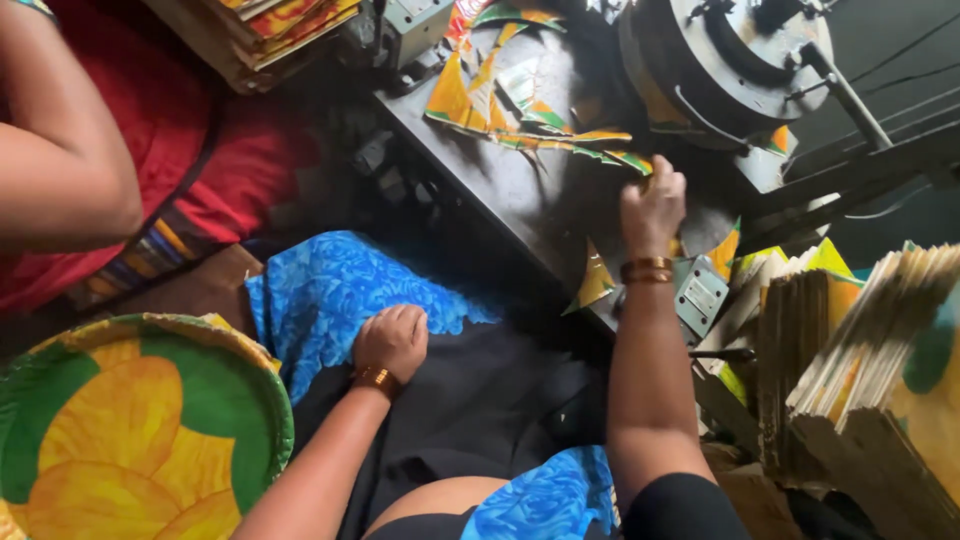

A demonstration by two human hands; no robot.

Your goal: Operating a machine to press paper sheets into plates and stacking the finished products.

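Up at one o'clock from the lap, the right hand (652, 205) reaches onto the dark metal worktop (520, 190), its fingers (668, 170) curled down among the offcuts beside the round press (725, 60). Whether they pinch a scrap cannot be told from here; the fingertips are hidden behind the knuckles. The left hand (392, 340) sits back at seven o'clock from that, clenched into a loose fist and resting on the blue patterned cloth (330, 290) over the lap, holding nothing, seemingly parked while the other arm works.

Printed scraps (520, 110) in yellow, orange and green lie scattered across the worktop at eleven o'clock of the right hand, too many and too overlapped to count, and one more triangular offcut (592, 282) hangs at the worktop's near edge. They lie where trimming would drop them, just beside the press.

One bangle shows on each wrist, so two. A stack of finished plates (140, 425) with a yellow flower on green sits at eight o'clock, near the left elbow. Two upright bundles of flat sheets (870, 360) stand at four o'clock, near the right arm. Another person's arm (60, 170) in red enters at ten o'clock.
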